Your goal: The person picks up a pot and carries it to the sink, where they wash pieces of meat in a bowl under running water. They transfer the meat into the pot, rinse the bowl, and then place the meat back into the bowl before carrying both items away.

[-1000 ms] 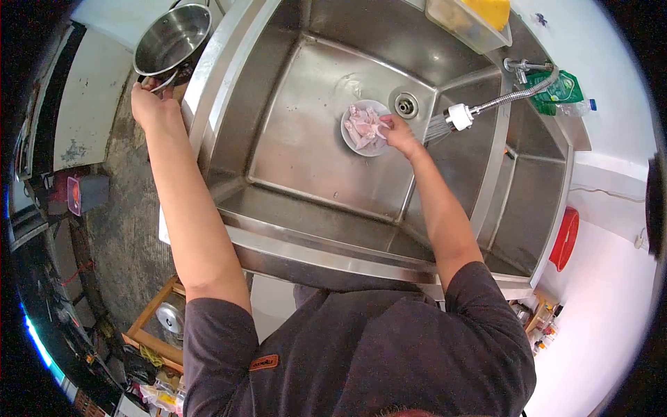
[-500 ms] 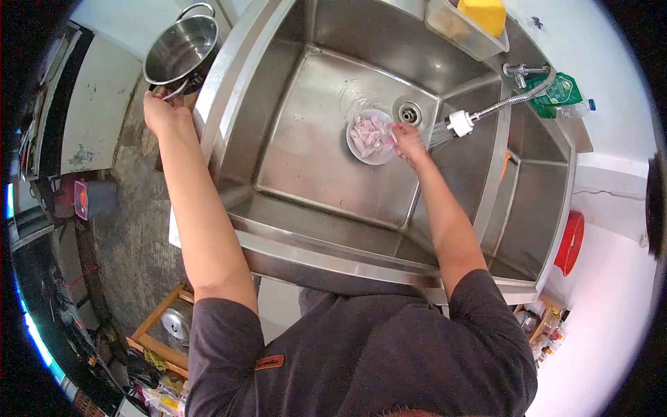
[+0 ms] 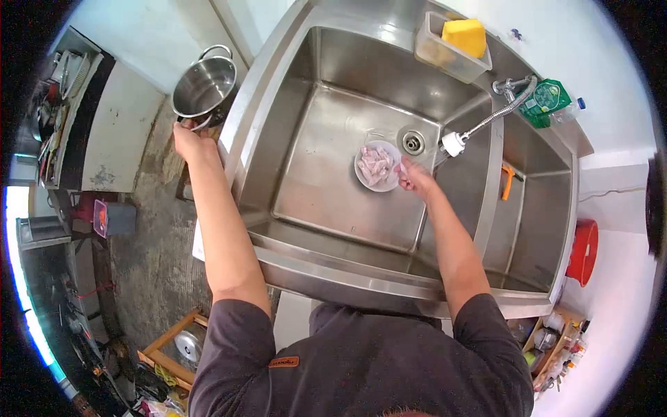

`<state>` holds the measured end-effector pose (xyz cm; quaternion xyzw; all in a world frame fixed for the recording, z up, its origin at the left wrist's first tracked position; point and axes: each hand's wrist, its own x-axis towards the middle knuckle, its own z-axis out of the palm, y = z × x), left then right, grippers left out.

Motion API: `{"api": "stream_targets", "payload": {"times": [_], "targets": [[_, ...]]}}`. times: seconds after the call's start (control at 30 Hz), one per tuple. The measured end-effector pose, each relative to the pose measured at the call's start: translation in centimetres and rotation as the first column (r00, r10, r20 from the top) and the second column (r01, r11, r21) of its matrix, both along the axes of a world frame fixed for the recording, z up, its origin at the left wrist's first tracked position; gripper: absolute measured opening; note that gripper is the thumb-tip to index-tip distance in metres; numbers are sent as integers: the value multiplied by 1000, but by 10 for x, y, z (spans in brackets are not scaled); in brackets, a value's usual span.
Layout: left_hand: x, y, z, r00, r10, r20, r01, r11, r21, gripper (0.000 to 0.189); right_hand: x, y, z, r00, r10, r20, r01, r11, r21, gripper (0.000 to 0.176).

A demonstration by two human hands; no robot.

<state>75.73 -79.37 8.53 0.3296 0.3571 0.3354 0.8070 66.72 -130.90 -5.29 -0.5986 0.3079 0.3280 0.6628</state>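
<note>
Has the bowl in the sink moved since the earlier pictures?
No. The bowl sits beside the drain, in about the same spot as before; the whole view has shifted instead.

Pink meat [image 3: 376,167] lies in a white bowl [image 3: 394,153], a steel pot [image 3: 204,87] well apart

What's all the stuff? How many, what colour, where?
Sink: 1, silver, centre
Bowl: 1, white, in sink
Meat: several, pink, in bowl
Drain: 1, grey, near bowl
Tap hose: 1, silver, over sink
Tub: 1, clear, sink's far rim
Block: 1, yellow, in tub
Pouch: 1, green, beside hose
Bottle: 1, clear, beside pouch
Tool: 1, orange, sink's right basin
Container: 1, red, right of sink
Pot: 1, silver, left of sink
Clutter: count unclear, mixed, both sides
Shirt: 1, dark, bottom
Left grip: 1, on pot handle
Right grip: 1, at bowl's edge
</note>
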Motion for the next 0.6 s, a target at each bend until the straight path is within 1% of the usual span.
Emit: {"api": "stream_targets", "payload": {"times": [0.07, 0.1, 0.17, 0.2, 0.27, 0.3, 0.33, 0.4, 0.43, 0.47, 0.53, 0.57, 0.6], "targets": [[1, 3, -2, 1000, -20, 24, 20, 1000, -3, 22, -2, -5, -6, 993, 36, 115, -53, 987, 149, 24], [0, 1, 2, 1000, -23, 9, 23, 1000, -10, 23, -3, 1, -3, 991, 31, 128, -51, 987, 151, 24], [1, 0, 2, 1000, -28, 7, 28, 999, -17, 29, -7, 16, 10, 978, -21, 205, 28, 999, -32, 25], [1, 0, 2, 1000, -28, 11, 28, 999, -37, 29, -8, 13, 12, 974, -31, 224, 40, 999, -37, 25], [-1, -9, 14, 999, -1, -47, 0, 1000, -21, 29, -5, 3, 2, 975, -124, 185, 96, 983, 156, 25], [0, -5, 7, 999, -14, -31, 14, 1000, -13, 29, -2, -1, -12, 968, -215, 130, 186, 961, 203, 22], [2, 0, 3, 999, -34, 10, 34, 998, -43, 30, -2, -1, -15, 964, -224, 142, 193, 961, 199, 22], [1, 1, 2, 998, -61, -21, 60, 998, -31, 32, -8, 1, -20, 944, -246, 218, 194, 953, 234, 15], [0, 1, 2, 996, -79, -35, 79, 997, -7, 34, -8, 1, -23, 947, -227, 228, 170, 955, 245, 14], [5, 12, -10, 992, -124, -10, 124, 992, -10, 37, -9, -3, -25, 941, -241, 239, 183, 953, 244, 14], [2, 0, 3, 996, -91, -11, 91, 996, -9, 39, -11, -1, -9, 959, -109, 263, 48, 973, 225, 20], [-1, -6, 10, 995, -90, -33, 89, 996, -9, 40, -13, 4, -2, 950, -113, 292, 62, 982, 178, 31], [-4, -12, 15, 995, -86, -54, 86, 996, -8, 41, -13, 7, 7, 945, -129, 299, 78, 981, 177, 31]]}}
